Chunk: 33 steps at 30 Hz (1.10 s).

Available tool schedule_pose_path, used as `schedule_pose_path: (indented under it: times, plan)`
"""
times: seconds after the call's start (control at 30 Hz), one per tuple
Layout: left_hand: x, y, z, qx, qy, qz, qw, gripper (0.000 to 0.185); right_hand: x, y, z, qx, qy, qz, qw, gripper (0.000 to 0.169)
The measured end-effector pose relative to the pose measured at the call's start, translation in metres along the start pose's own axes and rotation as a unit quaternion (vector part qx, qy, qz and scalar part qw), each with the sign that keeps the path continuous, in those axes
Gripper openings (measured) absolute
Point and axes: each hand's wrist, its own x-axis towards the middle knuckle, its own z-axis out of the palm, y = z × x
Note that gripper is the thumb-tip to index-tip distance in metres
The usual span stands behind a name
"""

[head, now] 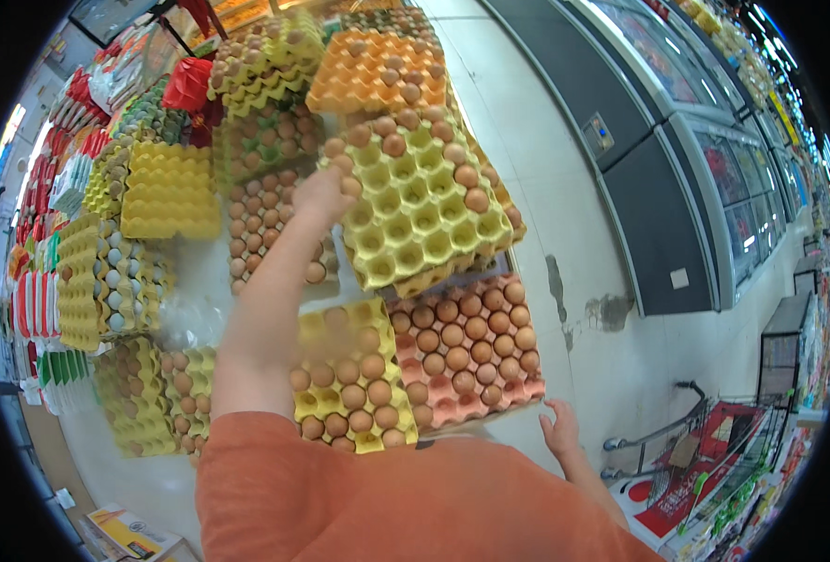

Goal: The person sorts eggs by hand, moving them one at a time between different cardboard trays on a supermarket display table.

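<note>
My left hand (322,197) reaches to the left edge of a yellow-green egg tray (415,190), its fingers at a brown egg (349,187); whether they grip it is hard to tell. Brown eggs line that tray's far, left and right edges, and many of its cups hold none. My right hand (561,423) is held low on the right, fingers apart and holding nothing, just off the corner of a pink egg tray (450,409) with brown eggs. Beside the pink tray lies a yellow egg tray (306,402), partly filled with brown eggs.
An orange egg tray (345,70) and stacked yellow trays (267,63) stand at the far side. More egg trays (169,190) are at the left, with packaged goods beyond. Chest freezers (657,204) run along the right of the aisle floor. A shopping cart (696,456) stands at the lower right.
</note>
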Motion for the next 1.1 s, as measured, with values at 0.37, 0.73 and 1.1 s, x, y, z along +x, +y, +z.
schedule_pose_path:
  times: [0.37,0.73,1.1]
  plan:
    - [-0.125,0.030,0.016,-0.250,-0.095,0.224,0.937,0.043,-0.003,0.002,0.003,0.029,0.002,0.027,0.999,0.031]
    - [-0.197,0.072,0.102,0.135,-0.233,0.283,0.921,0.020,-0.003,-0.005,0.000,0.030,0.005,0.011,0.999,0.031]
    - [-0.179,0.093,0.100,0.212,-0.304,0.235,0.898,0.020,-0.031,0.007,0.008,0.033,0.018,0.024,0.999,0.029]
